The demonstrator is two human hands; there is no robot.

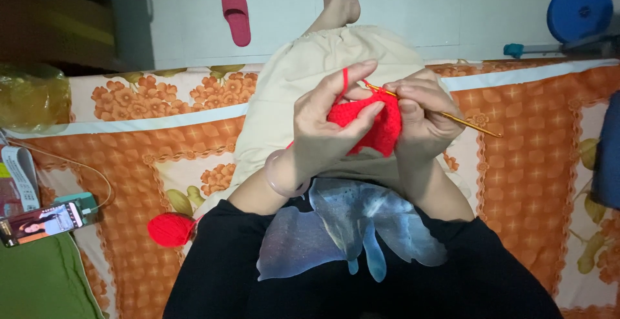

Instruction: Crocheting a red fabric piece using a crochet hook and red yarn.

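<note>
Home bedroom. Bed (529,164) under an orange floral bedsheet fills the frame; white tiled floor (413,9) at 12 o'clock with a pink slipper (236,13) at 11. Smartphone (42,222) on the bed at 8 o'clock.

Most of the red crocheted piece (378,122) is covered by the left hand (329,122) and the right hand (423,122); only its middle shows. The crochet hook (465,120) has its working tip buried among the fingers (413,88). The ball of red yarn (171,230) is partly behind the black sleeve (213,261). The phone (42,222) screen is too small to read. The blue round object (579,10) is cut by the edge.
</note>
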